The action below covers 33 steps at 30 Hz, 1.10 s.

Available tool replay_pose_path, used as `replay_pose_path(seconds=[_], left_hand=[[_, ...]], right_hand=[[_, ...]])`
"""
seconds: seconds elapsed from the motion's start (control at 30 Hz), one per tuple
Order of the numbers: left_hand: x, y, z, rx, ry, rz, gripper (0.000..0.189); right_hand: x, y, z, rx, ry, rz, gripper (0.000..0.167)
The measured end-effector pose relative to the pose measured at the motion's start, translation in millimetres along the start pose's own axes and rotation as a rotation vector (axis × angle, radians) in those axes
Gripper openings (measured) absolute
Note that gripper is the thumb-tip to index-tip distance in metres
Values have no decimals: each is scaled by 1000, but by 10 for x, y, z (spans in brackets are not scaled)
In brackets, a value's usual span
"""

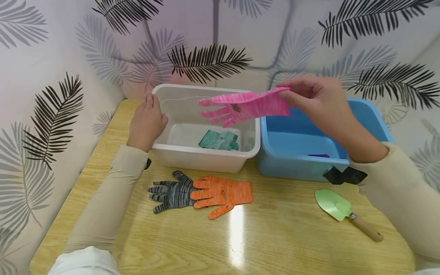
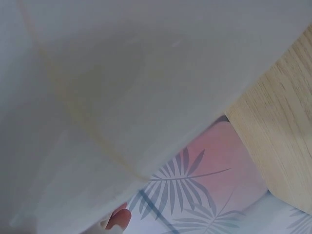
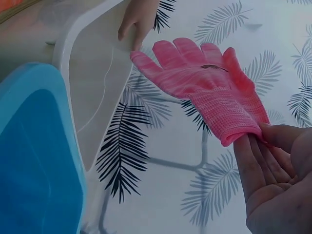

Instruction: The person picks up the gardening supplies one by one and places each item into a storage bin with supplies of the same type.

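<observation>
A pink knit glove (image 1: pixel 254 106) hangs in the air above the white bin, its fingers pointing left in the head view. My right hand (image 1: pixel 314 97) pinches it by the cuff; in the right wrist view the thumb and fingers grip the cuff edge of the same glove (image 3: pixel 209 85). My left hand (image 1: pixel 147 121) rests on the left rim of the white bin (image 1: pixel 206 160), fingers over the edge. Inside that bin lies a crumpled green glove (image 1: pixel 220 140). The left wrist view is mostly filled by the bin's wall (image 2: pixel 122 87).
A blue bin (image 1: pixel 292 164) stands against the white one on the right, with a bit of purple (image 1: pixel 319 156) inside. In front lie a grey-black glove (image 1: pixel 173 193) and an overlapping orange glove (image 1: pixel 223 194). A green trowel (image 1: pixel 335 206) lies at the right on the wooden table (image 1: pixel 275 236).
</observation>
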<state>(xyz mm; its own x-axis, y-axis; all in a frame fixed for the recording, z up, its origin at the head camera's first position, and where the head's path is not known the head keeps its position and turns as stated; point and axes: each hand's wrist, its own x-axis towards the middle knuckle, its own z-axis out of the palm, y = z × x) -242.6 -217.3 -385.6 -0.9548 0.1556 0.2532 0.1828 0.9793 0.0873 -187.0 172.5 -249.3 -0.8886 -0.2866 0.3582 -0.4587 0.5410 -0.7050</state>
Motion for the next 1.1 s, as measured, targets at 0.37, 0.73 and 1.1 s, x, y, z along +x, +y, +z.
replay_pose_path(seconds=[0.37,0.73,1.1], left_hand=[[16,-18,23,17,23,11,58],[9,-36,19,-5,7,-14,58],[23,-22,16,8,1,-25,59]], right_hand=[[467,119,308,230,-165,216,37],[867,347,675,425,-281,400,41],[1122,533,1088,585,-333,493,34]])
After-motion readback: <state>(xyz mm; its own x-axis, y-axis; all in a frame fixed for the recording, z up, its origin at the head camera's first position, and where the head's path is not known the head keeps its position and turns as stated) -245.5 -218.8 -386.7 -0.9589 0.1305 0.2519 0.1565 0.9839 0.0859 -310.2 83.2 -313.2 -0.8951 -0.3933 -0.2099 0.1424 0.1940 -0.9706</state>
